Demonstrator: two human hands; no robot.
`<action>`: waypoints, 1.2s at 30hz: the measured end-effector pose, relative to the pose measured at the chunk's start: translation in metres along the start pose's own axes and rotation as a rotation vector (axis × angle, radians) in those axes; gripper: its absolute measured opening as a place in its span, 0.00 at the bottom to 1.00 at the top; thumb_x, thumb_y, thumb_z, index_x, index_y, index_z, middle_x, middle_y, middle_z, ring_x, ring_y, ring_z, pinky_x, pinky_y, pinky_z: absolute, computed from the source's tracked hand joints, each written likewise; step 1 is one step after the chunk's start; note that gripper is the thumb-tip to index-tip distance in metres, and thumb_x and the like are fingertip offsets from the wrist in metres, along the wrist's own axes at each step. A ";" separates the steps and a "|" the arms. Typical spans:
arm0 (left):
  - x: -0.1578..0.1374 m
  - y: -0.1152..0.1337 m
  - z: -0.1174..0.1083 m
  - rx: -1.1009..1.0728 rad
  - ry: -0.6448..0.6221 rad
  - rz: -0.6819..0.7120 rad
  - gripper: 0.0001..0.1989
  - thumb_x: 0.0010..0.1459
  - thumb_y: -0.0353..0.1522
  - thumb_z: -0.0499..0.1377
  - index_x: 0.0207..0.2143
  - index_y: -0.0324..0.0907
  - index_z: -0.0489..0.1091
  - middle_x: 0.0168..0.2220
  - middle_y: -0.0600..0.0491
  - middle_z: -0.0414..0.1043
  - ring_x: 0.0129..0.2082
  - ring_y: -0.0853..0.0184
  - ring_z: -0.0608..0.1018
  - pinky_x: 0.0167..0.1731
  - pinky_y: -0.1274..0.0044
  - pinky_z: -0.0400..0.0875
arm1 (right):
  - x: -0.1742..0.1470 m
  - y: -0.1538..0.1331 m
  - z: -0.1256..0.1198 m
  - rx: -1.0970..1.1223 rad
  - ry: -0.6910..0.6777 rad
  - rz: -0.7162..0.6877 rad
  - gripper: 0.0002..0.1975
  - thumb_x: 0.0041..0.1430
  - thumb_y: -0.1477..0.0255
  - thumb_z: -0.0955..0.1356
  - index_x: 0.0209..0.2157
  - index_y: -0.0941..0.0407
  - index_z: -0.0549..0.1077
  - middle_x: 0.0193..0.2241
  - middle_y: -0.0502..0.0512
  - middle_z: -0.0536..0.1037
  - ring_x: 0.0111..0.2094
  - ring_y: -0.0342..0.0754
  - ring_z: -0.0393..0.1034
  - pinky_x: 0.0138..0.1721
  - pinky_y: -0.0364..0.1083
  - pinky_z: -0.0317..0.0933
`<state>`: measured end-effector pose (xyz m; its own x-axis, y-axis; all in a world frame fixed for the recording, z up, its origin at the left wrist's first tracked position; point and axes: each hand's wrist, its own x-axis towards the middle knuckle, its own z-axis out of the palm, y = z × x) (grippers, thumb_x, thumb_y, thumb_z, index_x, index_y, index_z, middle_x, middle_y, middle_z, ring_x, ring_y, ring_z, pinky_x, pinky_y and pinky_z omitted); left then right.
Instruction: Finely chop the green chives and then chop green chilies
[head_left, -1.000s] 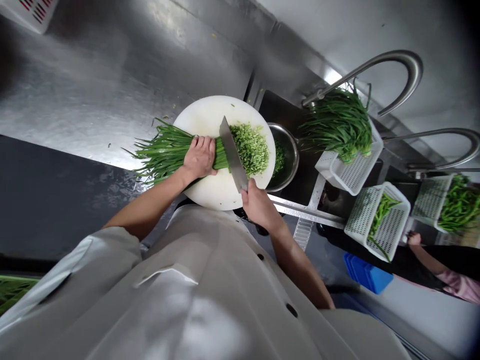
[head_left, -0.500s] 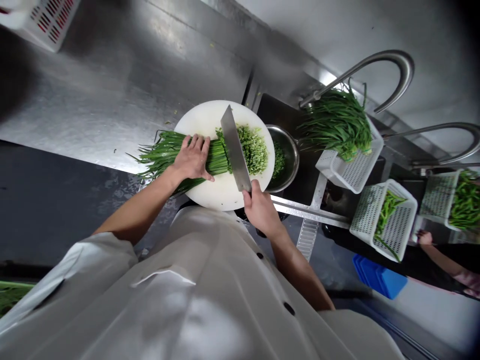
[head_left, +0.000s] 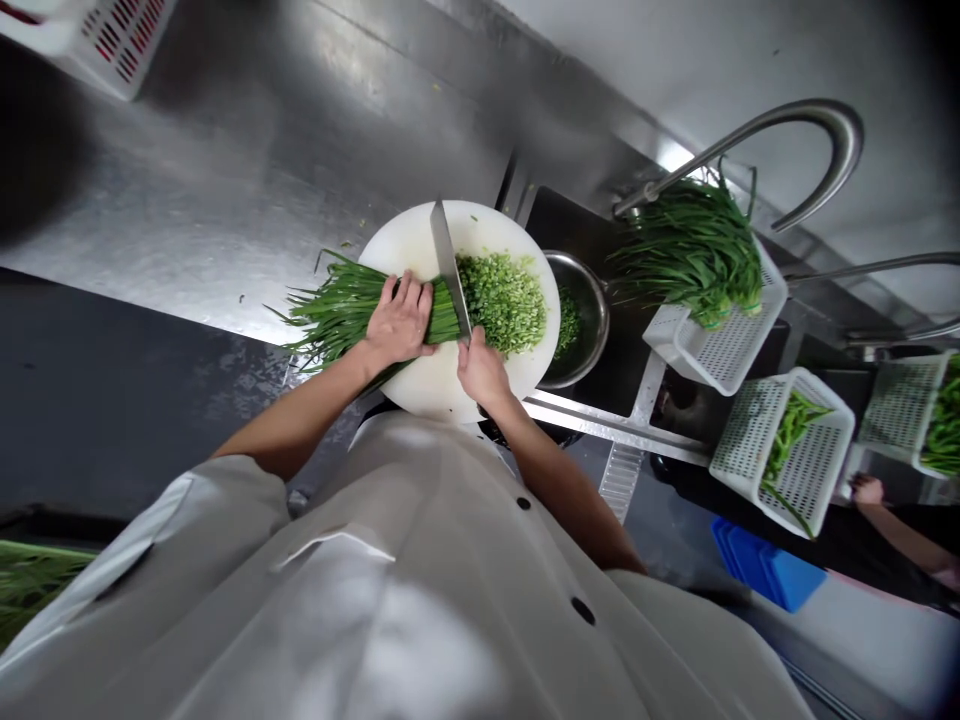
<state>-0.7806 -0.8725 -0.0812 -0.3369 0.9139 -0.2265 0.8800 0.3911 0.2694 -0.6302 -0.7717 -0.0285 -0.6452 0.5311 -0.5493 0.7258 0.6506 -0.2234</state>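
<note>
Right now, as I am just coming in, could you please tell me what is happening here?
A person is chopping long green stalks on a round white board. The left hand lies over the stalks, and the right hand grips a broad knife, its blade between them and a chopped pile. Beside the board, a round metal vessel holds more chopped greens. Further right, a white basket carries uncut greens, and another person's hand shows.
</note>
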 end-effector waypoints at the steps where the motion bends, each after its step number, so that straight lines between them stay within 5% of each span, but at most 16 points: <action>1: 0.000 0.000 0.001 -0.004 0.015 -0.006 0.57 0.53 0.50 0.64 0.73 0.25 0.47 0.68 0.27 0.56 0.71 0.37 0.53 0.70 0.51 0.40 | 0.001 0.001 0.001 0.003 0.010 -0.013 0.17 0.74 0.70 0.55 0.59 0.63 0.60 0.42 0.69 0.81 0.44 0.60 0.77 0.42 0.50 0.64; 6: 0.000 0.000 0.005 -0.027 0.049 -0.041 0.58 0.53 0.50 0.63 0.73 0.21 0.44 0.66 0.27 0.58 0.69 0.40 0.59 0.70 0.56 0.43 | -0.051 0.011 -0.032 -0.038 0.024 -0.029 0.19 0.75 0.68 0.55 0.60 0.62 0.59 0.38 0.67 0.81 0.40 0.59 0.77 0.37 0.47 0.61; 11: 0.001 0.000 0.003 -0.024 0.029 -0.046 0.56 0.54 0.50 0.63 0.72 0.21 0.46 0.65 0.27 0.59 0.67 0.39 0.60 0.69 0.58 0.46 | -0.107 0.015 -0.060 -0.112 -0.123 -0.005 0.15 0.74 0.68 0.57 0.57 0.61 0.60 0.34 0.65 0.81 0.33 0.58 0.76 0.31 0.46 0.55; 15: 0.002 0.000 0.003 -0.014 0.001 -0.051 0.55 0.54 0.50 0.63 0.72 0.24 0.46 0.66 0.28 0.59 0.67 0.39 0.60 0.68 0.57 0.46 | -0.095 0.016 -0.056 -0.081 -0.162 -0.026 0.14 0.73 0.70 0.59 0.56 0.60 0.61 0.36 0.66 0.81 0.36 0.58 0.77 0.33 0.46 0.56; 23: 0.001 0.001 0.001 -0.001 -0.002 -0.034 0.59 0.52 0.52 0.64 0.72 0.21 0.45 0.70 0.26 0.52 0.69 0.39 0.57 0.69 0.60 0.45 | -0.002 0.000 0.002 -0.026 0.005 -0.045 0.20 0.74 0.71 0.55 0.61 0.65 0.60 0.42 0.69 0.81 0.46 0.61 0.76 0.44 0.50 0.64; 30: -0.008 -0.016 -0.015 0.032 -0.082 -0.071 0.69 0.47 0.60 0.64 0.74 0.25 0.38 0.73 0.26 0.45 0.73 0.39 0.49 0.71 0.58 0.33 | -0.065 0.015 -0.034 -0.033 0.054 -0.038 0.22 0.73 0.68 0.55 0.63 0.63 0.60 0.36 0.67 0.81 0.40 0.61 0.77 0.38 0.49 0.62; 36: -0.013 -0.008 -0.004 0.065 -0.060 -0.101 0.64 0.51 0.55 0.65 0.73 0.21 0.42 0.71 0.25 0.49 0.73 0.38 0.51 0.70 0.57 0.36 | -0.104 0.016 -0.053 -0.083 -0.119 0.000 0.17 0.73 0.69 0.58 0.58 0.61 0.62 0.34 0.65 0.81 0.34 0.58 0.76 0.32 0.46 0.58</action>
<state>-0.7846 -0.8873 -0.0763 -0.4063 0.8611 -0.3058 0.8630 0.4716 0.1814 -0.5645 -0.7874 0.0678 -0.6086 0.4665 -0.6418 0.7004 0.6960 -0.1582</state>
